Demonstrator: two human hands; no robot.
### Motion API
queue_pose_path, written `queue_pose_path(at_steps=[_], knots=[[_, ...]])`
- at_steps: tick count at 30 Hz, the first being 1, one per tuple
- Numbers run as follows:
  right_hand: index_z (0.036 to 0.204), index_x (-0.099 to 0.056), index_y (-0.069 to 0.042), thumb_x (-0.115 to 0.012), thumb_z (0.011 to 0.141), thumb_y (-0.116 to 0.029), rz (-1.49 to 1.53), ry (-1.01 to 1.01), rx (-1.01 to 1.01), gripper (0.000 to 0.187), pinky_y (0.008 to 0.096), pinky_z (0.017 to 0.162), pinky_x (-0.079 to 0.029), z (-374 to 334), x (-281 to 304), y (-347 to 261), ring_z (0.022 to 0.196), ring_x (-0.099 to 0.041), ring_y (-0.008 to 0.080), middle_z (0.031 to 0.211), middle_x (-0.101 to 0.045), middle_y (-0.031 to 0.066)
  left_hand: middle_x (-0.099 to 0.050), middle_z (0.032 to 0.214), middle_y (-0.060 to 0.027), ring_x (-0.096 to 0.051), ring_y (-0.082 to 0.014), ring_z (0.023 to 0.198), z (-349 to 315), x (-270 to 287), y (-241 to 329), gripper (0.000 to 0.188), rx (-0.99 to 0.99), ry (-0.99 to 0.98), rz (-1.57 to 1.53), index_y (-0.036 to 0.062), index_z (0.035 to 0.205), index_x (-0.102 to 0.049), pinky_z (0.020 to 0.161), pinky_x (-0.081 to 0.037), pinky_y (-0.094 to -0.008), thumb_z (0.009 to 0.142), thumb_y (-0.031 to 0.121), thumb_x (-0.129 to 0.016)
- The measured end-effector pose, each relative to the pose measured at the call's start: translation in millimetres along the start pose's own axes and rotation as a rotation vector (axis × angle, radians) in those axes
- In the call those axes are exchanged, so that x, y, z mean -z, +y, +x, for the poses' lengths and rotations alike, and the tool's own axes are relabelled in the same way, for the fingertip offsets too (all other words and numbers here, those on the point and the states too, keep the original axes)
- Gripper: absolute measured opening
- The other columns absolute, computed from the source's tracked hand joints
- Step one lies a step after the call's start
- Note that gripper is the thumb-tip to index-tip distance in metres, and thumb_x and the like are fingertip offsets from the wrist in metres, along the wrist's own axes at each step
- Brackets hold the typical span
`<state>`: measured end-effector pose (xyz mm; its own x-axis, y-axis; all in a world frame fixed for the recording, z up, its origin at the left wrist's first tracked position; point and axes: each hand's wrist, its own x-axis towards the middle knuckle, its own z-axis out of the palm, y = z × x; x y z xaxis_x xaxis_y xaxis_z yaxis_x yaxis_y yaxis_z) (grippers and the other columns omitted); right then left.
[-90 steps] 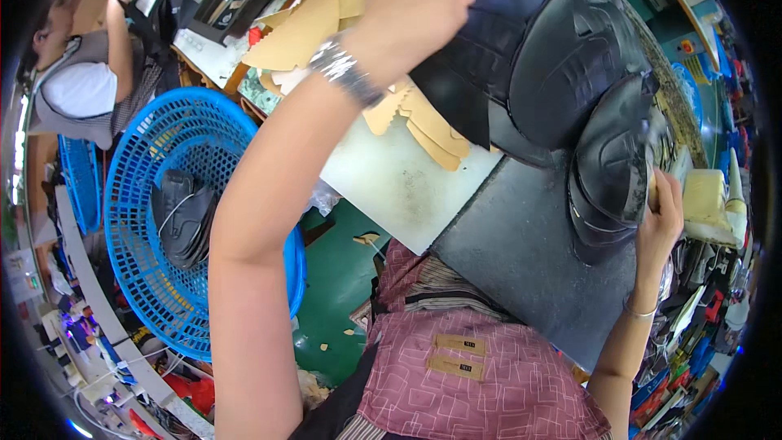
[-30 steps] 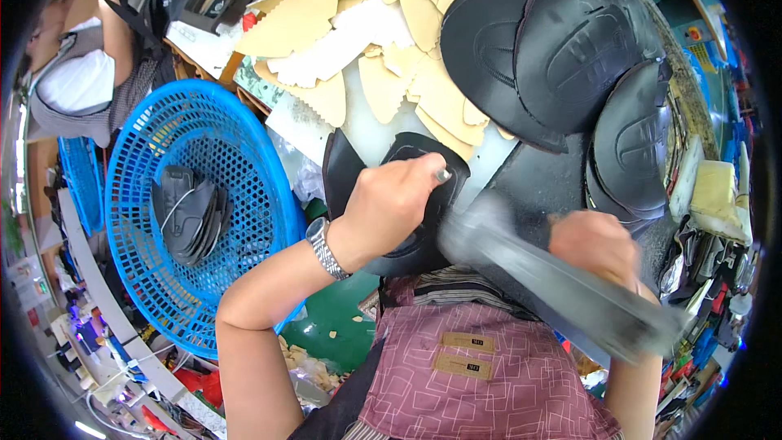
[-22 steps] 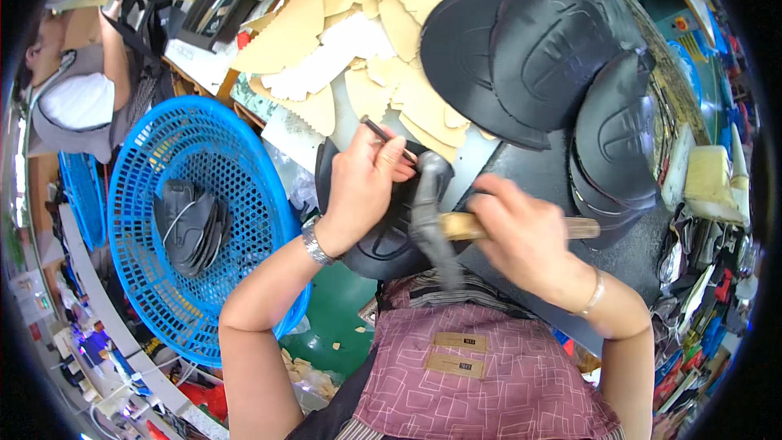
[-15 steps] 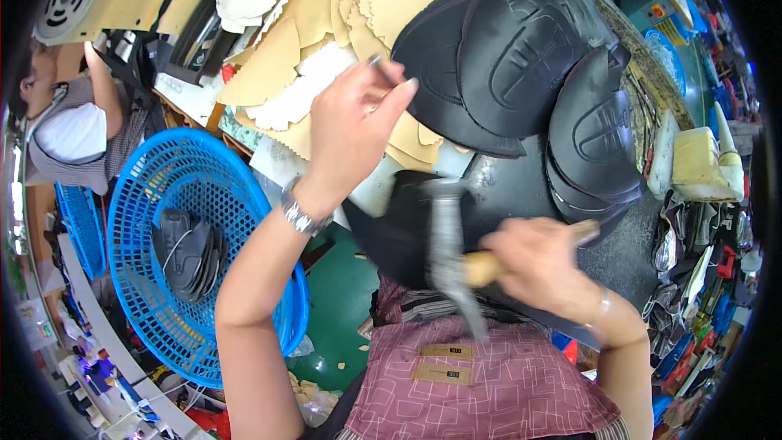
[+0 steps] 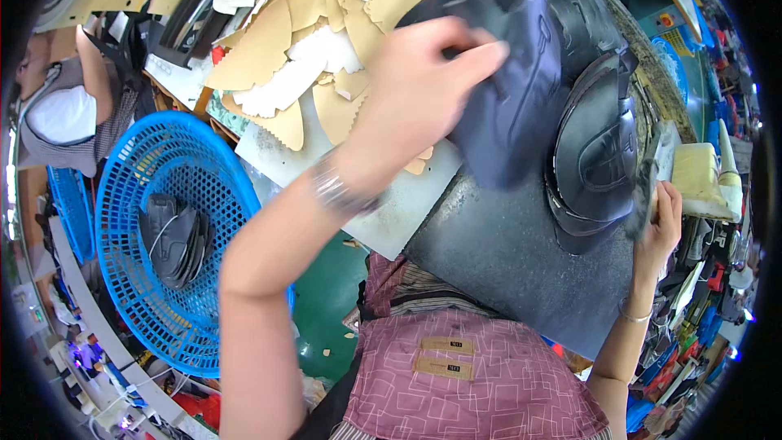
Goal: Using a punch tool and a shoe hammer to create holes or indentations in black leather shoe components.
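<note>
Left fingers (image 5: pixel 484 57), dark blurred piece (image 5: pixel 517 102), at their right

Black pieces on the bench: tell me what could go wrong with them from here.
The blurred dark piece at the left hand overlaps the black pile in view and could knock it askew. The black stack near the right hand is unevenly layered, so a bump from that hand might make it slide.

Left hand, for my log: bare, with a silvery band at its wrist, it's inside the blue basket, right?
Not inside the blue basket: the head view shows the bare left hand, silvery band at its wrist, by a dark piece.
</note>
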<state>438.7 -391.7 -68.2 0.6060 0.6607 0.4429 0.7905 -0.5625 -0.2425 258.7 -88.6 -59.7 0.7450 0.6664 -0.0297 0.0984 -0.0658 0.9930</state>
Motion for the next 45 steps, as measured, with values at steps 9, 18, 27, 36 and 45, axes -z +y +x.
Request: queue_pose_path(at_steps=[9,18,27,36,45], knots=[[0.086,-0.058,0.002,-0.067,0.077,-0.014,0.631,-0.66,0.237,0.021,0.0381,0.052,-0.046,8,-50,-135,0.056,-0.056,0.0356,0.064,-0.057,0.0184,-0.058,0.091,-0.0016,-0.052,-0.0083,0.079,-170,77,-50,0.006,0.589,0.128,-0.158,0.003,0.086,-0.062,0.072,-0.042,-0.022,0.082,0.006,-0.064],[0.083,-0.052,0.003,-0.064,0.078,-0.012,0.504,-0.736,0.302,0.019,0.044,0.05,-0.045,13,-56,-154,0.057,-0.056,0.0399,0.065,-0.056,0.0205,-0.065,0.084,-0.0116,-0.064,-0.0141,0.07,-117,52,-57,0.011,0.28,0.159,-0.121,-0.0031,0.096,-0.053,0.063,-0.051,-0.0231,0.086,0.002,-0.056],[0.091,-0.054,0.0,-0.064,0.077,-0.01,0.489,-0.725,0.304,0.02,0.0423,0.051,-0.046,13,-53,-153,0.059,-0.057,0.0387,0.067,-0.057,0.0194,-0.066,0.082,-0.0096,-0.065,-0.0132,0.072,-107,36,-84,0.012,0.172,0.148,0.093,-0.002,0.095,-0.055,0.064,-0.052,-0.0236,0.087,0.006,-0.057],[0.087,-0.059,-0.004,-0.063,0.064,-0.012,0.798,-0.669,0.562,0.025,0.0325,0.051,-0.046,26,-43,-148,0.058,-0.058,0.0289,0.073,-0.057,0.0099,-0.055,0.059,-0.0103,-0.059,-0.0248,0.052,-109,35,-82,0.01,-0.391,0.007,0.787,0.0037,0.086,-0.054,0.047,-0.046,-0.0301,0.081,0.007,-0.062],[0.093,-0.055,-0.001,-0.057,0.062,0.002,0.477,-0.745,0.321,0.031,0.0402,0.052,-0.048,-3,-55,-146,0.058,-0.058,0.0332,0.073,-0.058,0.0146,-0.066,0.077,-0.0093,-0.065,-0.0125,0.071,-104,27,-79,0.011,0.178,0.085,0.15,-0.0035,0.091,-0.056,0.065,-0.053,-0.0238,0.089,0.008,-0.055]])
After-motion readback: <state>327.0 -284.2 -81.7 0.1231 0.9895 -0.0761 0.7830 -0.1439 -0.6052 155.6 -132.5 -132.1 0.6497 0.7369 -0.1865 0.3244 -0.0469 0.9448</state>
